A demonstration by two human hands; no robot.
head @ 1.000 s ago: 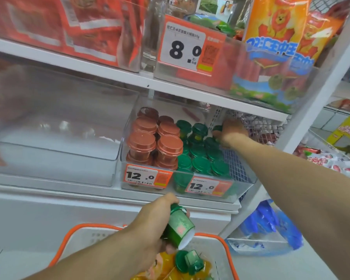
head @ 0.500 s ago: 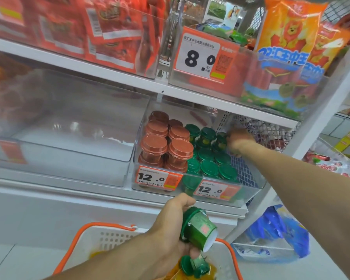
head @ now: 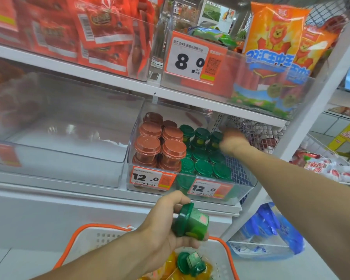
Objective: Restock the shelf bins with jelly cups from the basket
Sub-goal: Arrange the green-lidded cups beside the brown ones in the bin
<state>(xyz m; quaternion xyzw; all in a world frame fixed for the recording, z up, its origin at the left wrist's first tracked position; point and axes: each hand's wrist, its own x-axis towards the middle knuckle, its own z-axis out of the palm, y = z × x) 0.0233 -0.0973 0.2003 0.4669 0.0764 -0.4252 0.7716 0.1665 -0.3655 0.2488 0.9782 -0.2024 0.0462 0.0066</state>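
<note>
Green jelly cup (head: 192, 221) lies on its side in the left hand (head: 166, 225), fingers curled round it, above the white basket (head: 93, 237) with more green cups (head: 191, 263). Up in the clear shelf bin (head: 190, 184), the blurred right hand (head: 231, 141) touches the back green cups (head: 202, 158) beside brown cups (head: 160, 144); its grip cannot be told.

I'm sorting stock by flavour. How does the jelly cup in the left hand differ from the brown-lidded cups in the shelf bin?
The held cup is green with a green lid; the brown-lidded cups are reddish-brown. The held cup lies tilted on its side in the left hand above the basket; the brown ones stand upright, stacked in the bin. Both are small round lidded cups.
</note>
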